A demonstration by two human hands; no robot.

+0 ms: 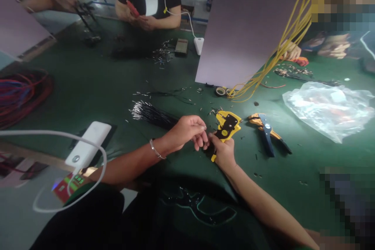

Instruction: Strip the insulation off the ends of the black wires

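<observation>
My right hand (225, 151) is wrapped round the handles of a yellow and black wire stripper (230, 123), its jaws pointing away from me. Just left of the tool is my left hand (191, 131), wearing a bracelet, with thumb and forefinger pinched together. A tiny light tip shows at that pinch; what it belongs to is too small to name. Behind the left hand lies a bundle of black wires (155, 114) with shiny ends. A second wire stripper (265, 131), blue and orange, rests on the table to the right.
A white power bank (88, 144) with a looping cable is at left, near coiled red and blue wire (20, 95). Yellow wires (274, 62) hang by an upright grey panel (234, 31). A clear plastic bag (331, 105) lies right. Other people work across the table.
</observation>
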